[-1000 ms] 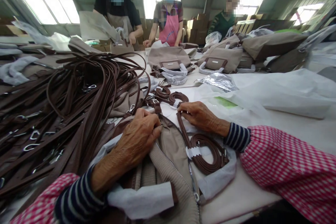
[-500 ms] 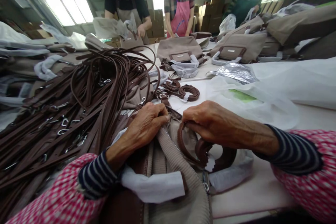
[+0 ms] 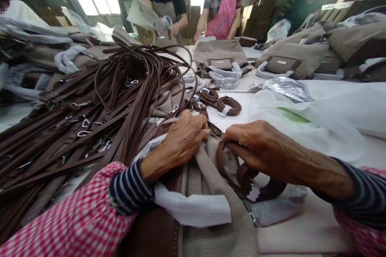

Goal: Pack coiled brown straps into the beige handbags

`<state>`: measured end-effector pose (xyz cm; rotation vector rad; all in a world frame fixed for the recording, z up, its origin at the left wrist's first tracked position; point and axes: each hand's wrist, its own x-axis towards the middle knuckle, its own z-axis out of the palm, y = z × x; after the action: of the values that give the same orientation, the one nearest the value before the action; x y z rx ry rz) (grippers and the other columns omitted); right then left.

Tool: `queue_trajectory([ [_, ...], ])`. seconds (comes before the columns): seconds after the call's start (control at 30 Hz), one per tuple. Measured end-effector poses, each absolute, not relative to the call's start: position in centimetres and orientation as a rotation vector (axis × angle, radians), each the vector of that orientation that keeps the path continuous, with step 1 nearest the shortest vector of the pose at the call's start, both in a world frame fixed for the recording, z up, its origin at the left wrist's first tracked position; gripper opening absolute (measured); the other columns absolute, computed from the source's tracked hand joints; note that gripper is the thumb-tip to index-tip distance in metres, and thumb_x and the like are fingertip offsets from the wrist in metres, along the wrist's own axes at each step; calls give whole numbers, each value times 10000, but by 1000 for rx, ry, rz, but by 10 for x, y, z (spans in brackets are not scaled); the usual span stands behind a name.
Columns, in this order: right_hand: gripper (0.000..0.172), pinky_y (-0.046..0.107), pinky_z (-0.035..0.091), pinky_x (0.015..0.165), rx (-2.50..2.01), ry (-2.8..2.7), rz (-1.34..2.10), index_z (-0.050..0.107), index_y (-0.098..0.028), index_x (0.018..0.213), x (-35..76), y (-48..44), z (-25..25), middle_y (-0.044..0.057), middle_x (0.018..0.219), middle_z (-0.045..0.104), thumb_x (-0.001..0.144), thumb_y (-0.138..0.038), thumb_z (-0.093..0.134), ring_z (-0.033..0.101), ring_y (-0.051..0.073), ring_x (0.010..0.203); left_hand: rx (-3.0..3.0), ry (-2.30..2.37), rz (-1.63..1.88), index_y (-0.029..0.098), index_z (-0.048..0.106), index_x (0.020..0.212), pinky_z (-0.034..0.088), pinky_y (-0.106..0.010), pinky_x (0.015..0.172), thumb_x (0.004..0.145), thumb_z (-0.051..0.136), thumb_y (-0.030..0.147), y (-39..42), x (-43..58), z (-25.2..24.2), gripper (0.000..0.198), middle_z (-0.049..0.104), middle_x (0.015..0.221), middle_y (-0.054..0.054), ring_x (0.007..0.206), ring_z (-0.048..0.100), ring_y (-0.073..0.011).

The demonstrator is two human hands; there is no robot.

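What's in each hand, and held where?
The right hand grips a brown strap by its upper loop. The left hand sits on a tan bag at its zipper; what its fingers hold is hidden.

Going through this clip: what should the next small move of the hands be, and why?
Probably the right hand should ease the banded brown strap coil into the taupe bag. It already grips the coil beside the bag's zip, which looks open, and the left hand is at the zip's edge.
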<state>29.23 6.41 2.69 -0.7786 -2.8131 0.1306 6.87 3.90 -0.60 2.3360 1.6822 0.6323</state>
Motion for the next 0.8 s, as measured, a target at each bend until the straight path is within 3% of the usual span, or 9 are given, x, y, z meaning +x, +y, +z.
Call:
queue_trajectory([
  [0.3,188,300,426,596,-626,-2632,184,671,-178,894,299,59,21,54,756,683,990,-148,512,656,192,649,2436,1682,407,188,621,978,387,-388,852,1041,467,228,37,71,-4,171,575,1010,-70,991,484,-260],
  [0.47,164,304,418,565,-595,-2639,204,661,-198,890,301,64,19,38,739,686,992,-163,539,656,186,624,2353,1667,399,190,628,915,390,-390,896,1050,439,244,38,69,-4,238,591,1045,-74,994,497,-252],
  [0.8,100,283,444,611,-546,-2647,389,667,-217,946,296,71,17,12,784,707,967,-150,595,673,156,678,2216,1759,537,192,627,953,406,-357,840,1020,535,271,36,72,-2,139,548,946,-41,961,524,-233],
])
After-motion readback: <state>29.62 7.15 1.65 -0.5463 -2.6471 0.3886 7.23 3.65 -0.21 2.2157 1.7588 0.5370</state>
